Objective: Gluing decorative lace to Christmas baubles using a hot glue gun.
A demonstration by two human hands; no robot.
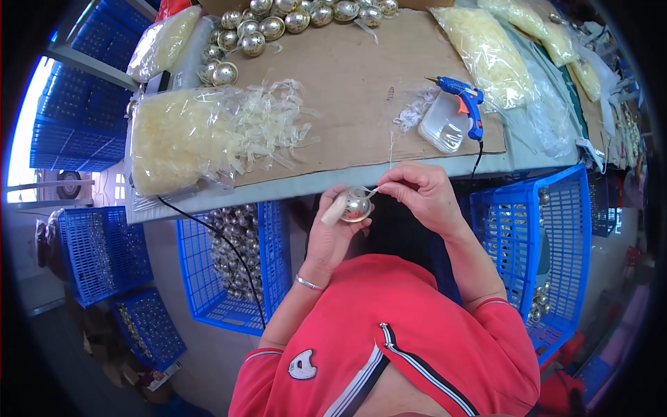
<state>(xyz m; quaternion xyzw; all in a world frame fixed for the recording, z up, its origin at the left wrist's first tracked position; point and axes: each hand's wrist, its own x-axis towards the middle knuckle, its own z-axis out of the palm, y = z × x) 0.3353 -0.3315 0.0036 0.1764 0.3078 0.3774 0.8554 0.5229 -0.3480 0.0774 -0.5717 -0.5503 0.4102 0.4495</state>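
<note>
Ball [356, 206], silvery-gold, shiny and round, is sitting in your curled left hand [332, 235] beside the grey-clothed desk's [278, 187] near edge while your right hand [425, 194] is pinching its thin translucent ribbon [372, 190], and, probably being light, slick and fragile, is needing gentle gripping around its sides.

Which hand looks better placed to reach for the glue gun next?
Probably the right hand: it is nearer the glue gun and pinches only a pale strip, while the left hand holds the shiny ball.
</note>
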